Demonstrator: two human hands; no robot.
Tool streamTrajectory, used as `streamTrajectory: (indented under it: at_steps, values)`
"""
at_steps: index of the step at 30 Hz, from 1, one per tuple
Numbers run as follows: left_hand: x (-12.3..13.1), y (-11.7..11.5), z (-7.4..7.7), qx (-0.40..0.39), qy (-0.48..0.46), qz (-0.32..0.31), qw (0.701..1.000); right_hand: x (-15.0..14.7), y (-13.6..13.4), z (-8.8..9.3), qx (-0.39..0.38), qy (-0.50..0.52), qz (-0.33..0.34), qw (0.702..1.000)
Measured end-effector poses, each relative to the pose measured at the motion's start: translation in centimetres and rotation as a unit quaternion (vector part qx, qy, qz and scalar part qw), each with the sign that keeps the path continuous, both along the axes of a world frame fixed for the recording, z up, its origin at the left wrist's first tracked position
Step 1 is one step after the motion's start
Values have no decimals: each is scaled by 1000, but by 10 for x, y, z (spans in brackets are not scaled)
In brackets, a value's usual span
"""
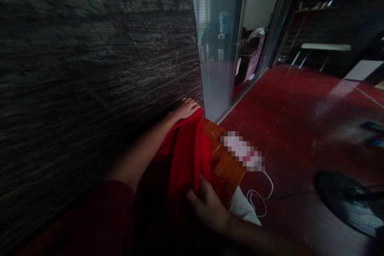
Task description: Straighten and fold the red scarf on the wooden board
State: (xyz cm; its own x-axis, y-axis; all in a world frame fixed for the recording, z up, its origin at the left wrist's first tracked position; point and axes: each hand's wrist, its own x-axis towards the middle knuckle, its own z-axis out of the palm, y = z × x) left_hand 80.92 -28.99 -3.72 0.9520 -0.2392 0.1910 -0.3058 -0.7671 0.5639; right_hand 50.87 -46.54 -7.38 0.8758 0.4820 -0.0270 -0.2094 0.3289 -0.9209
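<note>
A red scarf [189, 148] with a fringe along its right side lies in folds over a wooden surface beside the stone wall. My left hand [187, 108] is closed on the scarf's far end, close to the wall. Nearer to me, my right hand [210, 204] grips the scarf's edge between thumb and fingers. The scarf's lower part sinks into dark shadow, so its near end cannot be made out.
On the wooden surface [231, 176] rests a pixelated pale object [241, 150], with a white cable [271, 184] hanging off the edge. A round black base [339, 196] stands on the red floor [288, 128]. Beyond are a glass door [216, 68] and a white bench [325, 47].
</note>
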Motion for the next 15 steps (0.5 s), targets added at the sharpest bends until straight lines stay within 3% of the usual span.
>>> streamTrajectory:
  at_steps: [6, 10, 15]
  values:
    - [10, 5, 8, 36, -13, 60, 997, -1, -10, 0, -42, -29, 3, 999]
    - [14, 11, 3, 49, -17, 111, 992, -2, -19, -7, -82, -59, -15, 995]
    - [19, 10, -3, 65, 13, 115, 991, -1, -24, -13, -123, -64, -2, 990]
